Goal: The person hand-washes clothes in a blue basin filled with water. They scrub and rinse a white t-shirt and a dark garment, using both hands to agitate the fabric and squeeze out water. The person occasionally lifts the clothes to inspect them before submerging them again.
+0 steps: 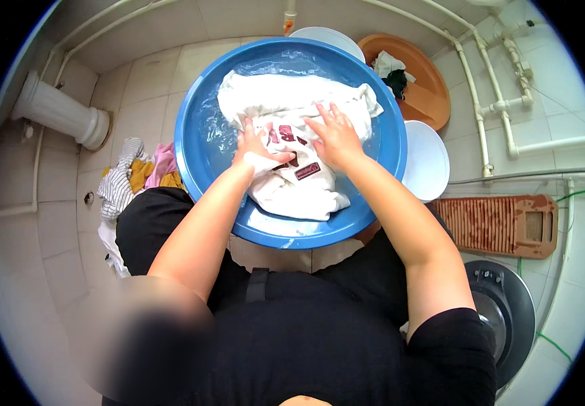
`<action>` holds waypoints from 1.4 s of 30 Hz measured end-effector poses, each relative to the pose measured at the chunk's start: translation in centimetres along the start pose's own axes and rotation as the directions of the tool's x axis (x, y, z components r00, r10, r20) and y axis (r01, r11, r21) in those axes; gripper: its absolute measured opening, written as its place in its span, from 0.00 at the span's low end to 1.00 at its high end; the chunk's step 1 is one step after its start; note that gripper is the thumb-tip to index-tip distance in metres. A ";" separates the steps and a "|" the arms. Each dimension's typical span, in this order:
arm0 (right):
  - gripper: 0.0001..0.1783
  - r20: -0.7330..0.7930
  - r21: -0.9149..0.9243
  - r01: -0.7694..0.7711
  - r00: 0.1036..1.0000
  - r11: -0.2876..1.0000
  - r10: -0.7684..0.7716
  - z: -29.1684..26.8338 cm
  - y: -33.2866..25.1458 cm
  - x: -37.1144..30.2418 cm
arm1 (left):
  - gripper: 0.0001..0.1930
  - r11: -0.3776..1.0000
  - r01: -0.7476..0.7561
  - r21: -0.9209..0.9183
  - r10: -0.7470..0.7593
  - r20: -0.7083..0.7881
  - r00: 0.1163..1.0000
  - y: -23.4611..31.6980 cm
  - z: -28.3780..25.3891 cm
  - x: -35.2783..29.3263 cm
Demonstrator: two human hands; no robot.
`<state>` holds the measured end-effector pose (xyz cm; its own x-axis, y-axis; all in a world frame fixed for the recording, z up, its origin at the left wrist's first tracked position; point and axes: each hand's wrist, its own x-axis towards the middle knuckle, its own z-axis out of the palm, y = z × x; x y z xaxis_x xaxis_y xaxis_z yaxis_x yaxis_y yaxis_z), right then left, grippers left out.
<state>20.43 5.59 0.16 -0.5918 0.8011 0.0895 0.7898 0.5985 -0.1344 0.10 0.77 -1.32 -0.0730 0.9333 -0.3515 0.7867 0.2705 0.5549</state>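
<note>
A white garment (292, 95) with dark red printed patches lies wet and bunched in a large blue basin (187, 142) that holds water. My left hand (254, 145) presses on the garment's left part, thumb stretched toward the print and a white fold lying against the wrist. On the other side of the print, my right hand (336, 139) rests on the cloth with its fingers spread. Both palms face down, and neither hand is closed round the fabric.
Left of the basin lies a heap of clothes (133, 172), striped, mustard and pink. At right are a brown tub (434, 98) with some cloth, a white basin (426, 162), a brown washboard (495, 227) and a dark grey basin (519, 298). Pipes (478, 122) run along the walls.
</note>
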 end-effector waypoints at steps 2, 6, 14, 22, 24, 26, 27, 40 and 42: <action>0.32 0.107 -0.151 0.191 0.979 0.970 -0.176 0.5 0.5 1.8 | 0.54 0.981 -0.019 -0.192 0.020 0.007 1.000 -1.1 0.3 1.4; 0.39 0.362 -0.147 0.020 0.932 0.989 0.035 0.4 1.5 3.7 | 0.45 0.749 0.007 -0.663 0.071 0.090 0.993 -5.0 2.3 5.3; 0.39 0.610 0.062 -0.422 0.733 0.904 0.300 9.6 5.7 5.4 | 0.19 0.923 -0.005 -0.384 0.056 0.122 0.991 -5.5 1.8 7.9; 0.23 0.290 -0.004 -0.351 0.896 0.936 0.337 13.1 6.7 5.1 | 0.14 0.979 -0.186 0.078 0.201 -0.321 0.926 -5.0 2.7 7.1; 0.18 0.264 0.148 -0.393 0.900 0.908 0.347 6.8 2.2 5.1 | 0.11 0.958 -0.207 -0.199 0.106 -0.426 0.898 -3.8 1.7 6.0; 0.14 0.253 0.462 -0.485 0.875 0.743 0.414 2.1 -1.1 4.4 | 0.15 0.618 -0.272 -0.738 0.027 -0.326 0.945 -2.5 2.1 6.1; 0.13 0.181 0.660 -0.407 0.902 0.631 0.393 2.8 -1.2 4.4 | 0.16 0.283 -0.158 -0.946 -0.031 -0.173 0.984 -0.6 1.4 5.2; 0.11 -0.643 0.379 0.441 0.758 0.814 -0.112 -1.9 -12.0 1.4 | 0.17 -0.266 0.262 -0.928 -0.141 0.307 0.941 2.8 0.8 0.0; 0.10 -0.633 0.359 0.335 0.773 0.871 -0.036 0.0 -9.4 2.5 | 0.18 -0.162 0.284 -0.945 -0.222 0.316 0.923 3.5 0.6 -1.0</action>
<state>11.50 2.00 1.68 -0.3841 0.6033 0.6989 0.4321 0.7864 -0.4414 3.32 0.69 0.53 -0.0483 0.7268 -0.6852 -0.7271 0.4447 0.5230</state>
